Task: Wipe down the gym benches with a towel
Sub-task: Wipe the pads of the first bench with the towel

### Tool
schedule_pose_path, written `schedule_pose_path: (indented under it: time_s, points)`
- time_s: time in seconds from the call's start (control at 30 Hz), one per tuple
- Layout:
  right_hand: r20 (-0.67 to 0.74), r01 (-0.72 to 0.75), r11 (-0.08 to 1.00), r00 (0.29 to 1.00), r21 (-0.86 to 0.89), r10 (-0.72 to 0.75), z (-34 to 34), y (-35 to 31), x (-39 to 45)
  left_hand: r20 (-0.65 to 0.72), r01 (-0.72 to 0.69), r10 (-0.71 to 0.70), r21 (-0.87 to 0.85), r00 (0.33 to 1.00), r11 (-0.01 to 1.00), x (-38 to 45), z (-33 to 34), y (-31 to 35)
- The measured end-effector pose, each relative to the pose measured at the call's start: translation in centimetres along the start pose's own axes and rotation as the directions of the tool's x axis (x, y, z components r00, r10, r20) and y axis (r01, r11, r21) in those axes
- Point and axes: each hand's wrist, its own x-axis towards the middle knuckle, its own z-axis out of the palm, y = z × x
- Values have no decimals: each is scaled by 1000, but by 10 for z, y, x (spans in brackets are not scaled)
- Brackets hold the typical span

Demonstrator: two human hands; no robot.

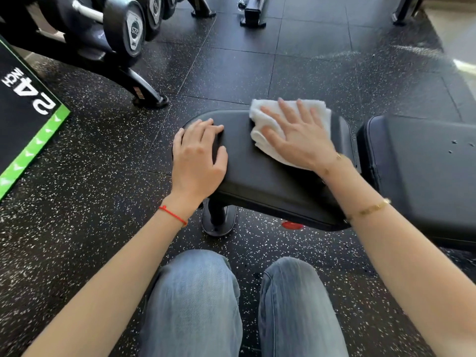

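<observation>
A black padded bench seat point(260, 171) lies in front of my knees, and its longer back pad point(422, 161) continues to the right. A folded white towel point(260, 117) rests on the far right part of the seat. My right hand point(298, 135) presses flat on the towel with fingers spread and straight. My left hand point(198, 153) rests on the seat's left end, fingers slightly bent over the rounded edge, holding nothing.
A dumbbell rack point(123, 29) with black dumbbells stands at the far left, its foot point(149, 96) close to the bench. A black and green plyo box point(23, 117) is at the left. The bench's leg point(219, 220) stands on speckled rubber floor. Other equipment bases stand at the back.
</observation>
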Motion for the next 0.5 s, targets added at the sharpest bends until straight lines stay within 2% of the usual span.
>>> schedule_pose_path:
  time_s: [0.13,0.27,0.4,0.5]
  points:
    - [37,129,992,991,-2,-129,4,-37,20,-36,-14,15,4,999,1000,0,0,0]
    - [-38,208,978,978,9,-207,9,-13,-15,-49,-16,15,-14,999,1000,-1,-1,-2]
    - [-33,-25,1000,999,10,26,-5,44,-11,-63,-6,4,-35,998,999,-1,0,-2]
    - [-10,-129,990,992,55,130,-10,46,2,-70,1,-4,-38,998,999,-1,1,-1]
